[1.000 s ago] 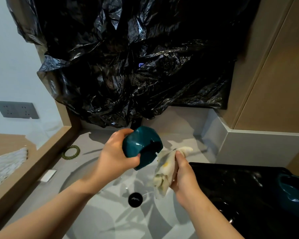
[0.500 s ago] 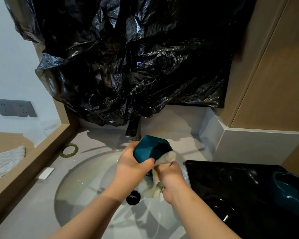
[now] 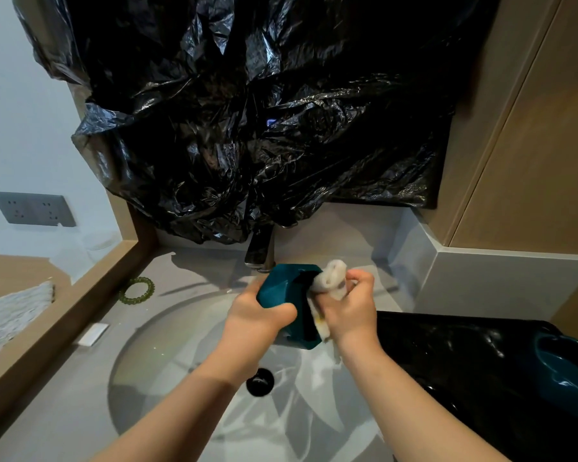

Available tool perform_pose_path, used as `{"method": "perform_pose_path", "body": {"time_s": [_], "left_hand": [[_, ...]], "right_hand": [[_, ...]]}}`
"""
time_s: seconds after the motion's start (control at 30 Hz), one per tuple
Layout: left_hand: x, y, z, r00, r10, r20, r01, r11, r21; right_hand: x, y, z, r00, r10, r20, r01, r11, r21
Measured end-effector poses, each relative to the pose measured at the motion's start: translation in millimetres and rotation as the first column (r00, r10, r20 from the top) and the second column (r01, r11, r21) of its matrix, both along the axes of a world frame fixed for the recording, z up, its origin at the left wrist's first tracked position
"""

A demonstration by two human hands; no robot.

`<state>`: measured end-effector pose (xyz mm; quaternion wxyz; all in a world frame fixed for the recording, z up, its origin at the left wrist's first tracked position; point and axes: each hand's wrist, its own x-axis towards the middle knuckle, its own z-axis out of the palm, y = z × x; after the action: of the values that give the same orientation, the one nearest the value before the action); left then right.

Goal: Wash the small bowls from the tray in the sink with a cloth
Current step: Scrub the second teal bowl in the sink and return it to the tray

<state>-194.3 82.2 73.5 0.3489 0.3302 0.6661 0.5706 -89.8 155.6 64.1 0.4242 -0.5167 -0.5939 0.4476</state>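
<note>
My left hand grips a small teal bowl on its side over the grey sink, its mouth turned to the right. My right hand holds a whitish cloth and presses it into the bowl's mouth. Both hands are just below the tap. A second teal bowl sits on the black tray at the right edge. The sink's black drain is below my hands.
Crumpled black plastic sheeting hangs over the wall behind the tap. A green beaded ring and a small white bar lie on the counter left of the sink. A wall socket is at far left.
My two hands came together: the bowl moved right and toward the tap, and the cloth went from hanging beside the bowl to being pushed into its mouth.
</note>
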Motion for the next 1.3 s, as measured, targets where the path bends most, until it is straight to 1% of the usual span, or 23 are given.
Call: {"method": "perform_pose_path", "body": {"time_s": [0.07, 0.13, 0.2, 0.27, 0.3, 0.33, 0.37, 0.43, 0.5, 0.57, 0.63, 0.7, 0.77, 0.87, 0.93, 0.97, 1.03, 1.1, 1.13, 1.17, 1.2, 1.27, 1.3], "left_hand": [[-3.7, 0.3, -2.8, 0.995, 0.022, 0.101, -0.019, 0.999, -0.035], [-6.4, 1.3, -3.8, 0.985, 0.011, 0.175, 0.000, 0.998, -0.065], [-9.9, 1.7, -1.6, 0.978, -0.012, 0.206, 0.034, 0.994, -0.106], [-14.0, 2.2, 2.0, 0.977, -0.038, 0.212, 0.068, 0.988, -0.135], [-16.2, 2.6, 3.2, 0.976, -0.050, 0.211, 0.081, 0.986, -0.144], [-18.0, 2.8, 4.7, 0.976, -0.067, 0.206, 0.099, 0.984, -0.149], [-19.5, 2.9, 5.9, 0.977, -0.090, 0.196, 0.120, 0.981, -0.151], [-21.0, 3.3, 8.2, 0.979, -0.138, 0.147, 0.160, 0.976, -0.151], [-20.5, 4.0, 9.5, 0.981, -0.174, 0.086, 0.186, 0.971, -0.152], [-18.5, 4.4, 10.1, 0.971, -0.233, 0.056, 0.239, 0.958, -0.159], [-13.8, 4.5, 11.5, 0.957, -0.291, 0.020, 0.290, 0.943, -0.163], [-11.0, 4.3, 11.8, 0.958, -0.288, 0.010, 0.286, 0.945, -0.161], [-10.5, 4.2, 10.7, 0.965, -0.261, 0.027, 0.262, 0.955, -0.139], [-9.2, 4.2, 7.8, 0.980, -0.197, 0.036, 0.200, 0.974, -0.110], [-7.7, 3.8, 5.9, 0.985, -0.156, 0.066, 0.163, 0.981, -0.107], [-8.0, 3.6, 4.5, 0.985, -0.146, 0.090, 0.155, 0.981, -0.112], [-10.2, 3.4, 2.2, 0.982, -0.127, 0.138, 0.143, 0.983, -0.114], [-12.8, 3.3, 2.3, 0.979, -0.110, 0.173, 0.131, 0.985, -0.115], [-13.7, 3.9, 2.5, 0.977, -0.105, 0.185, 0.128, 0.985, -0.116], [-14.5, 4.9, 2.2, 0.976, -0.100, 0.193, 0.125, 0.985, -0.120], [-15.0, 5.4, 2.9, 0.976, -0.094, 0.196, 0.119, 0.986, -0.119], [-15.8, 5.0, 4.4, 0.981, -0.088, 0.171, 0.108, 0.988, -0.110], [-16.3, 4.7, 4.4, 0.986, -0.095, 0.139, 0.110, 0.988, -0.107]], "right_hand": [[3.5, 3.9, 10.2, 0.994, 0.076, -0.080, -0.075, 0.997, 0.016], [5.1, 5.8, 14.9, 0.968, 0.246, -0.047, -0.247, 0.969, -0.026], [6.7, 4.8, 14.6, 0.919, 0.394, -0.025, -0.395, 0.917, -0.061], [8.6, 4.6, 15.2, 0.889, 0.447, -0.096, -0.454, 0.889, -0.055], [9.7, 6.0, 14.9, 0.880, 0.467, -0.090, -0.472, 0.881, -0.041], [10.5, 7.7, 15.4, 0.873, 0.487, -0.026, -0.488, 0.873, -0.018], [10.8, 9.7, 15.5, 0.856, 0.506, 0.107, -0.508, 0.861, -0.005], [11.0, 12.8, 15.7, 0.770, 0.516, 0.375, -0.559, 0.829, 0.007], [10.9, 12.9, 20.7, 0.705, 0.500, 0.504, -0.581, 0.814, 0.006], [7.4, 13.6, 27.8, 0.638, 0.393, 0.663, -0.587, 0.805, 0.087], [1.6, 12.3, 35.6, 0.539, 0.275, 0.796, -0.638, 0.750, 0.173], [-3.3, 10.6, 40.8, 0.464, 0.237, 0.853, -0.697, 0.692, 0.187], [-2.3, 11.4, 41.3, 0.486, 0.252, 0.837, -0.689, 0.700, 0.189], [2.1, 16.0, 35.0, 0.536, 0.199, 0.821, -0.604, 0.770, 0.208], [3.3, 17.5, 29.4, 0.584, 0.246, 0.773, -0.545, 0.825, 0.150], [3.9, 17.6, 28.0, 0.627, 0.332, 0.705, -0.531, 0.844, 0.075], [7.1, 18.0, 27.9, 0.716, 0.492, 0.496, -0.528, 0.846, -0.077], [9.0, 17.1, 31.6, 0.787, 0.550, 0.280, -0.522, 0.835, -0.173], [9.0, 17.1, 32.5, 0.808, 0.538, 0.240, -0.508, 0.843, -0.178], [8.5, 18.3, 31.9, 0.809, 0.509, 0.293, -0.491, 0.860, -0.138], [7.5, 19.8, 31.8, 0.788, 0.468, 0.400, -0.480, 0.874, -0.078], [6.0, 22.4, 30.8, 0.701, 0.373, 0.608, -0.483, 0.876, 0.019], [5.7, 23.8, 31.4, 0.649, 0.345, 0.678, -0.492, 0.870, 0.028]]}}
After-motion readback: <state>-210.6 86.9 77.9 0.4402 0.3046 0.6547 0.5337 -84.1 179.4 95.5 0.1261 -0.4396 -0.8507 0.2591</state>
